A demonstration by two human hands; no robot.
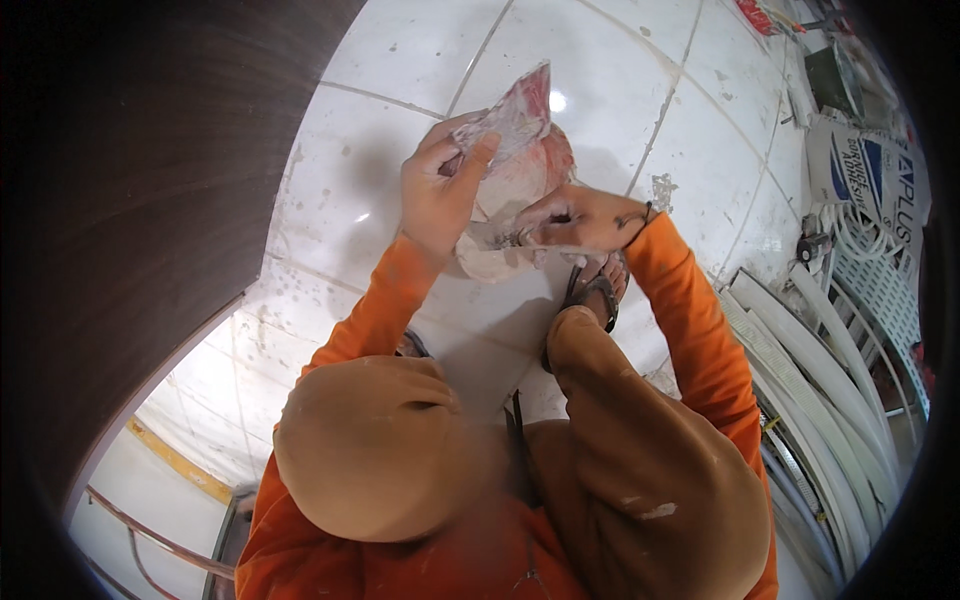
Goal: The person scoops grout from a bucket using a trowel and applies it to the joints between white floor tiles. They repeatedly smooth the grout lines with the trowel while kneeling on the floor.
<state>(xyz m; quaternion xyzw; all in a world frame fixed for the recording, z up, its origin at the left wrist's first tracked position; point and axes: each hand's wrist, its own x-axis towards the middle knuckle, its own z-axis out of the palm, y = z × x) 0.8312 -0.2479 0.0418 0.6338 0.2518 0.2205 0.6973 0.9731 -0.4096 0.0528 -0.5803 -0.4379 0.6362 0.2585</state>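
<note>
A thin, flexible, red piece smeared with white (520, 105) rises to a pointed tip in front of me, and its lower part curves like a bowl. My left hand (445, 180) pinches its left side, thumb on the near face. Closed fingers of my right hand (565, 220) are at its near right edge. A small greyish flat part (487, 236) shows by those fingertips; what exactly they grip is hidden. Just below lies a pale, plaster-like mass (492, 262), which seems to belong to the same piece. Both hands carry whitish smears.
I squat on a white tiled floor (400, 45) with stains. My sandalled foot (600, 290) is just under my right hand. A dark brown panel (150, 150) stands at left. At right lie long white trim strips (820, 390), a printed sack (870, 180) and a perforated pale-blue basket (885, 290).
</note>
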